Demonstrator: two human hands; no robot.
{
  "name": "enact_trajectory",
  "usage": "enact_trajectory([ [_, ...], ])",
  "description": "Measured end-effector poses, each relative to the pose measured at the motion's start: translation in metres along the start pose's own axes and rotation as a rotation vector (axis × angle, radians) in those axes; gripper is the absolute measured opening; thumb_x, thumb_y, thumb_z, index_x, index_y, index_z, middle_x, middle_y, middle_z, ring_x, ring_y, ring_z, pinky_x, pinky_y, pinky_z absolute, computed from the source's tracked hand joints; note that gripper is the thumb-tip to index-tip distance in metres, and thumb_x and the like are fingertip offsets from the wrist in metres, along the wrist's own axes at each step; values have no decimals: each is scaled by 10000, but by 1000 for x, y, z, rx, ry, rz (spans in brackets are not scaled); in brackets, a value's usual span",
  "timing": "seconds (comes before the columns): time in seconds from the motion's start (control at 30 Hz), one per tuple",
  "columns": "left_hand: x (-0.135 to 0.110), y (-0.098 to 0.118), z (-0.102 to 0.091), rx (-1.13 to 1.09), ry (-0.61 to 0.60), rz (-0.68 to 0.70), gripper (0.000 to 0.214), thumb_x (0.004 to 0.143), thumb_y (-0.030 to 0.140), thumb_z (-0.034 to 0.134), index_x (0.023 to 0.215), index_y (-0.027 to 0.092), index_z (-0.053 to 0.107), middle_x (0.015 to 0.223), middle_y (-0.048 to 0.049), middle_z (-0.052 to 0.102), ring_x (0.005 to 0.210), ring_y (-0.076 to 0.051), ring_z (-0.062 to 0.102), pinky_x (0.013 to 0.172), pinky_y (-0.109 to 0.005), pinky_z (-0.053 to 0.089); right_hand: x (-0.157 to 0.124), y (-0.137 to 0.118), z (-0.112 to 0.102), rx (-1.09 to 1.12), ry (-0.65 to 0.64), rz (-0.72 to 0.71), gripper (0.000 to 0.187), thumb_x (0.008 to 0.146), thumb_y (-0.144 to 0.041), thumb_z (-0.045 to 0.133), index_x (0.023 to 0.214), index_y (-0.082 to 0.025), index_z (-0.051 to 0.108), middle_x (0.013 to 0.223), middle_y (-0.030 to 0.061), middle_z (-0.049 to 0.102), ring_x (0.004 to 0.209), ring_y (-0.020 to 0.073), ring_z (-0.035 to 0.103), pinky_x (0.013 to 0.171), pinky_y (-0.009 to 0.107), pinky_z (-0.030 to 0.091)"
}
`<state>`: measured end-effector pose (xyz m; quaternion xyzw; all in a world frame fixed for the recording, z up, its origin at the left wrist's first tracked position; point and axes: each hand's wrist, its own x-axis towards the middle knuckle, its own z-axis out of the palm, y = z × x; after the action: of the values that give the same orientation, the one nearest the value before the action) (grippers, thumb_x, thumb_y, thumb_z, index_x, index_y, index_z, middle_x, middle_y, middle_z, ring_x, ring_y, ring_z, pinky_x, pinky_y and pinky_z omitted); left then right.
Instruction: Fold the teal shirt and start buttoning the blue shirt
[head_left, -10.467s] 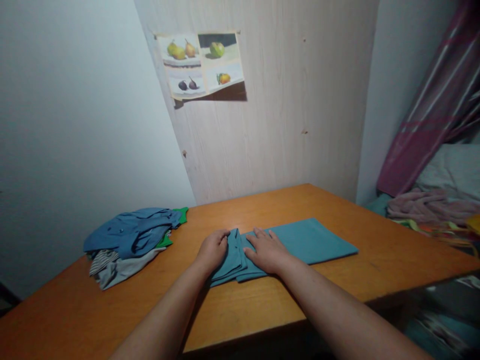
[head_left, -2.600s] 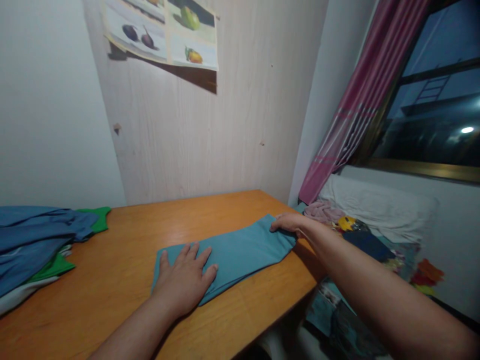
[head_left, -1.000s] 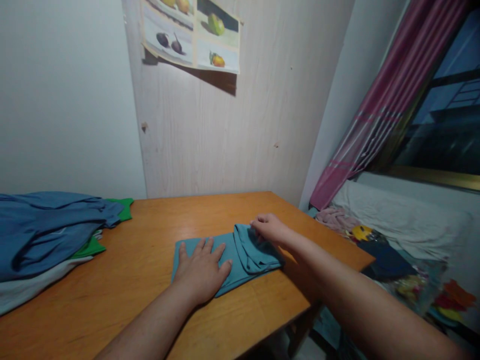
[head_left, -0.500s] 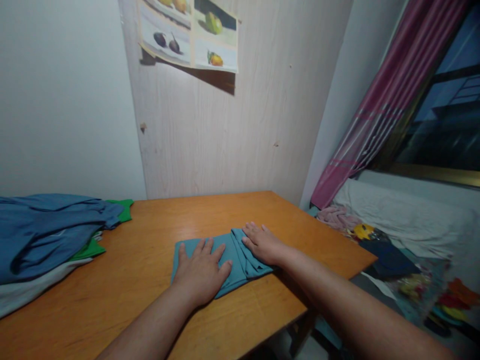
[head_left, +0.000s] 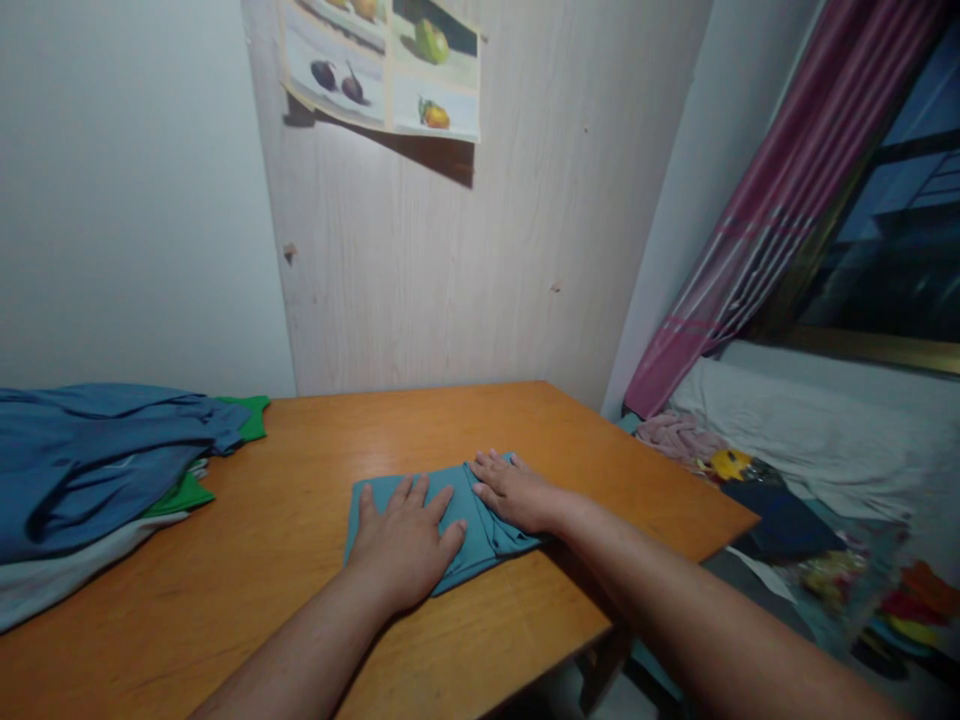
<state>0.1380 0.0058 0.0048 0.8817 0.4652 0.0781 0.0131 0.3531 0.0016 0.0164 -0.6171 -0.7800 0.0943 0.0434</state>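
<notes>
A teal cloth (head_left: 480,530) lies folded into a small packet on the orange wooden table (head_left: 315,480). My left hand (head_left: 405,540) rests flat on its left half with the fingers spread. Beside it, my right hand (head_left: 514,492) presses flat on the folded-over right half, fingers stretched out. Neither hand grips the cloth.
A pile of clothes (head_left: 97,470), blue on top with green and grey below, sits at the table's left. A fruit poster (head_left: 382,65) hangs on the wood-panel wall. Right of the table are a bed with loose clothes (head_left: 750,470), a pink curtain (head_left: 757,220) and a dark window.
My right hand carried the cloth's right end over to the left, folding it, and now lies flat on the fold. My left hand stayed pressed in place.
</notes>
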Motion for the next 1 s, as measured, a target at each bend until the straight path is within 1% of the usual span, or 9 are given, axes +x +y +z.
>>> enact_trajectory([
  [0.23, 1, 0, 1, 9, 8, 1, 621, 935, 604, 299, 1447, 302, 478, 1570, -132, 354, 1457, -380, 275, 1076, -771, 33, 4, 6, 6, 56, -1, -8, 629, 1018, -492, 256, 1546, -152, 304, 1623, 133, 186, 1506, 309, 86, 1191, 561, 80],
  [0.37, 2, -1, 0, 3, -3, -2, 627, 934, 611, 295, 1449, 303, 475, 1570, -130, 353, 1457, -373, 279, 1079, -767, 39, 6, 12, 1, 204, 21, -14, 633, 999, -537, 319, 1504, -163, 401, 1597, 125, 268, 1495, 303, 165, 1199, 548, 94],
  [0.43, 2, -1, 0, 0, -3, 0, 629, 935, 613, 289, 1447, 301, 479, 1569, -130, 356, 1456, -373, 281, 1076, -770, 44, 4, 17, -5, 386, 114, -27, 651, 972, -597, 354, 1445, -173, 500, 1547, 119, 384, 1459, 285, 290, 1203, 498, 169],
  [0.5, 3, -2, 2, 1, 3, 6, 629, 933, 614, 294, 1445, 300, 482, 1565, -132, 361, 1457, -376, 277, 1072, -776, 45, 0, 23, -10, 579, 271, -29, 655, 932, -651, 405, 1353, -191, 606, 1463, 116, 507, 1387, 278, 427, 1182, 470, 258],
  [0.57, 4, -3, 3, 3, 12, 13, 625, 932, 611, 301, 1444, 302, 483, 1565, -134, 361, 1457, -379, 275, 1067, -780, 47, -7, 29, -12, 719, 410, -12, 614, 891, -666, 477, 1243, -209, 688, 1374, 120, 595, 1311, 287, 518, 1155, 488, 310],
  [0.63, 4, -3, 3, 3, 17, 13, 624, 934, 606, 300, 1446, 301, 481, 1565, -136, 360, 1456, -380, 279, 1065, -782, 50, -18, 33, -11, 814, 473, 13, 556, 860, -647, 546, 1159, -216, 729, 1307, 126, 644, 1252, 300, 570, 1121, 524, 349],
  [0.73, 4, -4, 3, 3, 11, 8, 628, 933, 606, 295, 1445, 294, 485, 1561, -142, 366, 1451, -382, 288, 1064, -782, 54, -35, 37, -6, 926, 469, 58, 486, 851, -594, 600, 1148, -232, 731, 1261, 122, 674, 1170, 304, 623, 1035, 550, 435],
  [0.83, 4, -4, 3, 3, 8, 13, 627, 932, 606, 299, 1443, 295, 488, 1561, -143, 365, 1450, -385, 289, 1060, -786, 57, -52, 38, -2, 971, 448, 63, 438, 890, -547, 579, 1195, -259, 707, 1251, 108, 682, 1145, 290, 636, 965, 529, 488],
  [1.0, 6, -4, 4, 5, 19, 20, 626, 932, 610, 302, 1442, 299, 490, 1561, -140, 367, 1448, -390, 291, 1058, -786, 61, -75, 30, -4, 800, 389, 26, 438, 915, -520, 573, 1260, -268, 668, 1328, 112, 633, 1231, 291, 585, 1035, 539, 437],
])
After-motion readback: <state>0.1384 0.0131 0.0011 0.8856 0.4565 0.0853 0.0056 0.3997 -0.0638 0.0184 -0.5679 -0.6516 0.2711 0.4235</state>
